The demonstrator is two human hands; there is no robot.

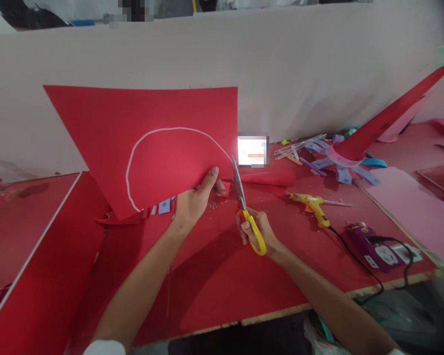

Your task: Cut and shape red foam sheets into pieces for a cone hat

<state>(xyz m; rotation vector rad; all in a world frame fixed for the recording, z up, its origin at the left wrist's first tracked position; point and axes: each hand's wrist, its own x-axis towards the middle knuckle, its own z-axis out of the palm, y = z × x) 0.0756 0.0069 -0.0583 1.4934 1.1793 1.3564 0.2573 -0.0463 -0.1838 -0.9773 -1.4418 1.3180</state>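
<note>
A large red sheet with a white curved line drawn on it is held up by my left hand, thumb in front and fingers behind its lower edge. In my right hand is a pair of scissors with yellow handles. Their blades point up at the right edge of the sheet, near the end of the white line. From this angle I cannot tell whether the blades are touching the sheet. A rolled red piece lies on the table behind the scissors.
A yellow glue gun lies at right, its black cord near a purple box. Behind it are a red cone with lilac strips, thin sticks and a lit screen. A red panel stands at left on the red table.
</note>
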